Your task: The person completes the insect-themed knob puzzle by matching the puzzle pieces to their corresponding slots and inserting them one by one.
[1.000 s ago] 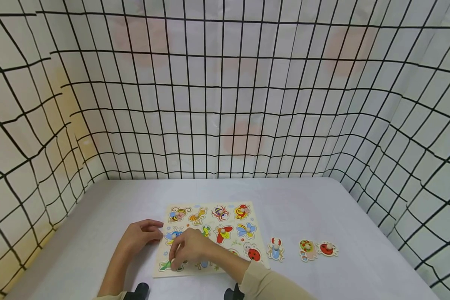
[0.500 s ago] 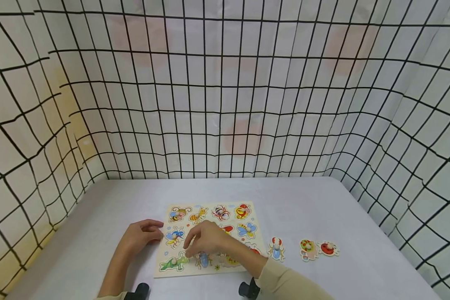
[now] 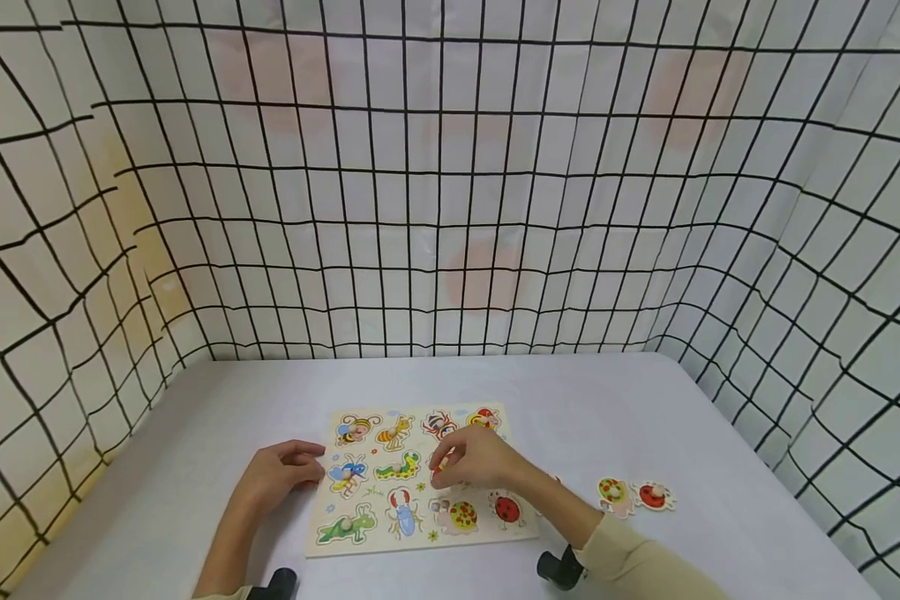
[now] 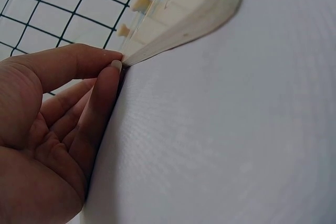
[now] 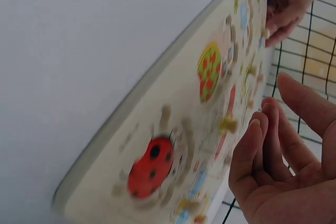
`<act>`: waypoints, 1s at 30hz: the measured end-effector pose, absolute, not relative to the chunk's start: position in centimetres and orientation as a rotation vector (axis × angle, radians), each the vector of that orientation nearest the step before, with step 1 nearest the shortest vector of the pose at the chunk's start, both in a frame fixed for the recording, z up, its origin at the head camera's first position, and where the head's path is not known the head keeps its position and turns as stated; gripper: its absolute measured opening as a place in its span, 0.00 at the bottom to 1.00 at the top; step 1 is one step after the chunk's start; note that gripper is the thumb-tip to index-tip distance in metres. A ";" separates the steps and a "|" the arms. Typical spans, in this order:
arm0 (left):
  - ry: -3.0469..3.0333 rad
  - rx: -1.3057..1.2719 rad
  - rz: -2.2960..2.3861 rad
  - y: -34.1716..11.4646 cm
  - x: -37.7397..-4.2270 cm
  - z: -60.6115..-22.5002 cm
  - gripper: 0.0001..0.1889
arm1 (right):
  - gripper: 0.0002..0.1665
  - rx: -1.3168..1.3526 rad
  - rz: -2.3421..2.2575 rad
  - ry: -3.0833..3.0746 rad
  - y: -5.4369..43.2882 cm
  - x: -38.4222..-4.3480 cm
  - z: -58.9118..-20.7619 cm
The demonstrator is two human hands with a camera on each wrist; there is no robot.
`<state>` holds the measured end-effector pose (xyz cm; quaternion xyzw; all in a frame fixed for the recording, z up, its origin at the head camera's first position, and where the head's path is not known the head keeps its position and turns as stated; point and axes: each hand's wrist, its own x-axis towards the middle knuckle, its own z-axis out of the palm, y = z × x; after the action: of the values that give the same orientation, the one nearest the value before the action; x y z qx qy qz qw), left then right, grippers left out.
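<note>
A wooden puzzle board [image 3: 375, 550] printed with bright insects lies on the table. My left hand [image 3: 273, 477] rests by its left side, and in the left wrist view the fingertips [image 4: 118, 59] touch the board's edge. Over the right half of the board hovers my right hand [image 3: 480, 458], with nothing between its thumb and loosely bent fingers [image 5: 254, 129]. The green grasshopper piece [image 3: 348, 525] sits at the front left corner. The ladybug picture [image 5: 152, 169] and the snail picture [image 5: 210, 72] show no knobs. My right hand hides the red winged insect in the head view.
Right of the board lie a loose snail piece [image 3: 615, 496] and a loose ladybug piece [image 3: 654, 496], side by side. My right forearm [image 3: 558, 504] mostly covers a loose beetle piece. Black netting [image 3: 450, 225] over white sheeting encloses the table's back and sides.
My right hand has left the grasshopper piece at the board's front left and moved right and away, uncovering the caterpillar and beetle pictures. The left hand has stayed put.
</note>
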<state>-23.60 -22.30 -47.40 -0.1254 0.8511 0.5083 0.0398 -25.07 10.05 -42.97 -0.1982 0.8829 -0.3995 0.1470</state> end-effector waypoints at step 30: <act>2.600 -0.368 1.562 -22.4 -23.6 -47.4 0.19 | 0.13 -0.407 -1.136 2.519 23.0 -25.3 -42.7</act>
<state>-23.56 -22.39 -47.37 -0.1202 0.8502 0.5107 0.0432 -25.34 23.04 -42.66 -0.1436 0.8883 -0.4004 0.1732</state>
